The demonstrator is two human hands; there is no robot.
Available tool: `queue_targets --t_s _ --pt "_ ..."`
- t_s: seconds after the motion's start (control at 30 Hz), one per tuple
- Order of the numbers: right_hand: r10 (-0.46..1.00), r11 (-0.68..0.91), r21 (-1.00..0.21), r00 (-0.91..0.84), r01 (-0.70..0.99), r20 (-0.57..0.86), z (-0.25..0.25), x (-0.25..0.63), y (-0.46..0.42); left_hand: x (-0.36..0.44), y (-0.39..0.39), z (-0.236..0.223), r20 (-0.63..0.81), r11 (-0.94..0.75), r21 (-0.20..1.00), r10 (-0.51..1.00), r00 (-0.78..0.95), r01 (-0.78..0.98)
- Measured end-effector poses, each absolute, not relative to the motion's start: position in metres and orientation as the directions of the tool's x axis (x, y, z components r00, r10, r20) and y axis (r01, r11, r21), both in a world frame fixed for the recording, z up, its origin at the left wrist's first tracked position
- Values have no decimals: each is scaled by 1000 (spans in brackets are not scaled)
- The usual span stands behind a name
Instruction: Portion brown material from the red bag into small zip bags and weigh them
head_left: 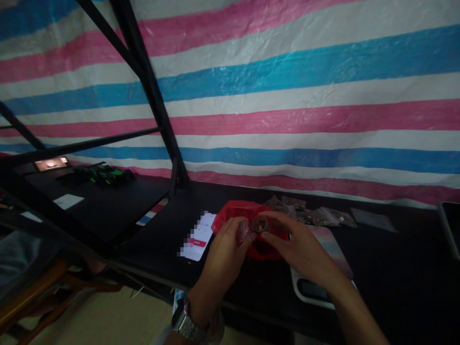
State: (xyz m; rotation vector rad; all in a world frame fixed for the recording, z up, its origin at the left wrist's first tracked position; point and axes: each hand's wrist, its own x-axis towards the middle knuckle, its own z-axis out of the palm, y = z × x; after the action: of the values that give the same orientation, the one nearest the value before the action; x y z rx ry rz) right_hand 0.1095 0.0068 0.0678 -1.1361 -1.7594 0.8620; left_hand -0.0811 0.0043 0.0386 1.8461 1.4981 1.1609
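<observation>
My left hand (pixel 230 247) is closed on a small clear plastic bag (pixel 245 231). In my right hand (pixel 287 235), thumb and fingers grip a small round cup (pixel 259 224) with brown bits in it. The cup's rim is tilted toward the bag, close beside or touching it; I cannot tell which. Beneath both hands lies an open red plastic bag (pixel 233 209), its inside mostly dark and hidden. A white digital scale (pixel 300 287) with a pastel top sits under my right forearm.
Several small zip bags (pixel 323 216) with brownish contents lie behind my right hand, a flat clear bag (pixel 373 219) beside them. A lit phone (pixel 201 239) is to the left. A black metal post (pixel 154 100) rises from the black tabletop (pixel 402 278). A dark device (pixel 451 225) stands far right.
</observation>
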Motion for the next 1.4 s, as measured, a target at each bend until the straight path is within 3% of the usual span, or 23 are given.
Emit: queue_targets --t_s 0.2,0.37,0.53,0.73,0.83,0.93,1.07,1.3,1.4 --pt "888 458 -645 -335 612 314 63 103 5 -71 9 26 290 -330 769 943 160 547" --pt "810 579 -414 -439 703 388 71 98 0 -65 8 20 237 -267 888 963 124 373" --pt "771 610 -298 -463 734 438 73 92 -1 -66 8 12 237 -251 953 967 94 168" --pt "753 627 -366 -416 688 510 82 91 1 -71 2 13 247 -251 965 967 62 81" --pt "783 568 -404 -320 717 533 81 97 10 -71 -12 20 173 -163 983 976 -132 79" --pt "861 476 -375 -333 796 385 70 102 23 -65 -31 23 1 27 997 942 -337 78" --pt "932 361 -314 -327 878 155 53 101 31 -52 -45 19 -162 214 961 949 -270 176" --pt "945 301 -532 -323 791 54 43 93 20 -37 -14 2 -25 9 999 911 -412 -40" --pt "942 310 -539 -330 783 63 47 96 16 -43 -5 3 -29 5 999 883 -469 -51"
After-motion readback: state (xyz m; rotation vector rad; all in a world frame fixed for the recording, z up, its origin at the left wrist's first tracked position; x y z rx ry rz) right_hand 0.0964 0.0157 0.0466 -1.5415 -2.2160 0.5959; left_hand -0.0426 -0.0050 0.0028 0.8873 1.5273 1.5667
